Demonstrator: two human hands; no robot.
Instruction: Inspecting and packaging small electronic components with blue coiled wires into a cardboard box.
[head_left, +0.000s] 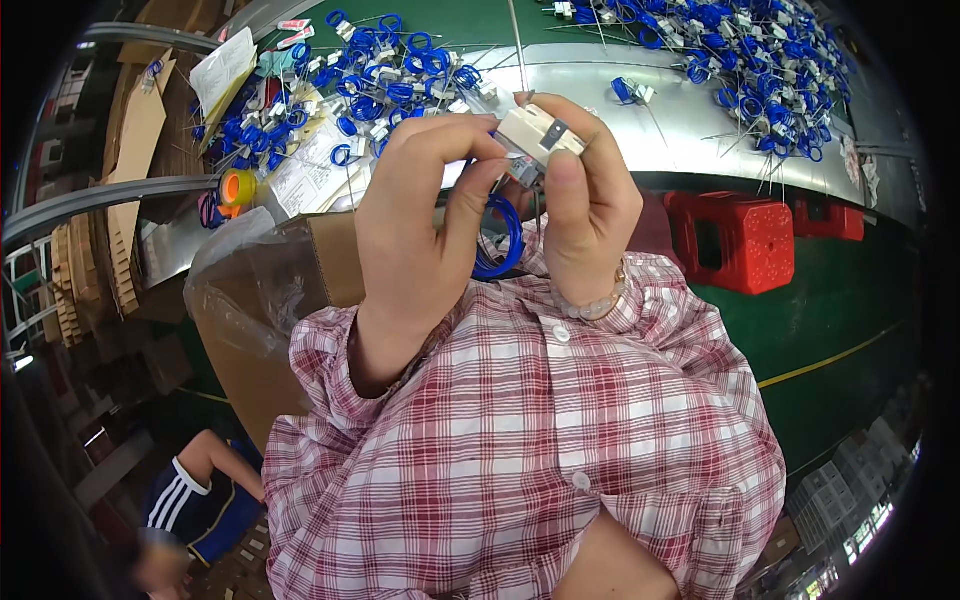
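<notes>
Close in front of my chest, both hands hold a small cream-white boxy part [527,130] with a dark metal piece on one face. My right hand [590,190] grips it between thumb and fingers, the thumb pressed on its near side. My left hand [425,195] pinches at its lower left edge, where a small grey-white piece with a printed label [523,170] shows. A coil of blue tubing or wire [508,240] hangs beneath the part, between the hands. The fingers hide some of the part, so I cannot tell how the coil joins it.
Piles of similar parts with blue coils [400,85] lie on the bench at left, another pile [765,75] at right. Orange-yellow tape [237,188] sits by papers [310,165]. An open cardboard box [240,350] stands near left, a red stool [740,240] right. Another person [205,490] is at lower left.
</notes>
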